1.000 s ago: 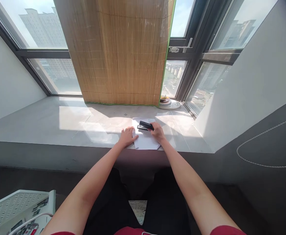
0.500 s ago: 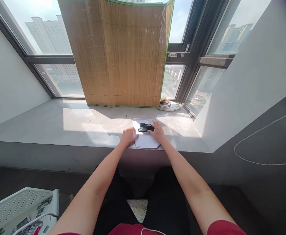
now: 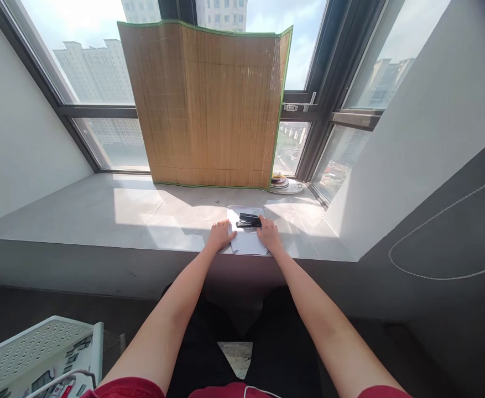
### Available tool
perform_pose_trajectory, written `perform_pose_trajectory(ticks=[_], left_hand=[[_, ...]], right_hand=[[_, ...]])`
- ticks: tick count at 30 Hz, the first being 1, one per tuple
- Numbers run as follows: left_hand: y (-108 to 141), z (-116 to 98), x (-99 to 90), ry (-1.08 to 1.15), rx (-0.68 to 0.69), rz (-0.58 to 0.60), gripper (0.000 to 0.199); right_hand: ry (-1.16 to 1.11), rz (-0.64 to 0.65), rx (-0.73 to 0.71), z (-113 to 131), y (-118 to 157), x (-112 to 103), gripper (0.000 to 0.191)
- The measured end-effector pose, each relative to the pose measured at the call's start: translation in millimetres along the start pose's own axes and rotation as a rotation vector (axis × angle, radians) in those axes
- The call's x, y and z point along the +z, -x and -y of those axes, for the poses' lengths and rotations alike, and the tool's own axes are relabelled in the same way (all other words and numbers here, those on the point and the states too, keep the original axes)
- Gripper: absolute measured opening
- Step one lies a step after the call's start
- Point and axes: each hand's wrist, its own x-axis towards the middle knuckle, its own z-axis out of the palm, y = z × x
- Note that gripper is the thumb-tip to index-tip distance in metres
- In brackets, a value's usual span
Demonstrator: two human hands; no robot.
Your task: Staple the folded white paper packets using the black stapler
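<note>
A black stapler (image 3: pixel 248 220) lies on white paper (image 3: pixel 248 243) near the front edge of the sill, its arm slightly raised from its base. My right hand (image 3: pixel 269 234) is at the stapler's right end, its fingers closed about that end; the fingertips are partly hidden. On the paper's left side rests my left hand (image 3: pixel 220 235), fingers extended and thumb apart, the thumb reaching over the paper's edge.
Two tiny dark pieces (image 3: pixel 217 202) lie on the sill (image 3: pixel 176 221) beyond the paper. A bamboo mat (image 3: pixel 213 110) stands against the window, with stacked plates (image 3: pixel 280 183) beside it. A white perforated cart (image 3: pixel 38 342) is at lower left. A beaded cord (image 3: pixel 391 257) hangs at right.
My view has tilted up a little. My right hand has drawn slightly back toward the stapler's right end, uncovering more of it. My left hand stays at the paper's left side.
</note>
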Motion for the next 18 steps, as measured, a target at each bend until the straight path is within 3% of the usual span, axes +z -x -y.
perform_pose_trajectory(ticks=[18], left_hand=[[-2.6,3.3,-1.7,0.057,-0.042,-0.028,0.062]], right_hand=[[0.013,-0.009,0.027,-3.4,1.9,3.0,0.064]])
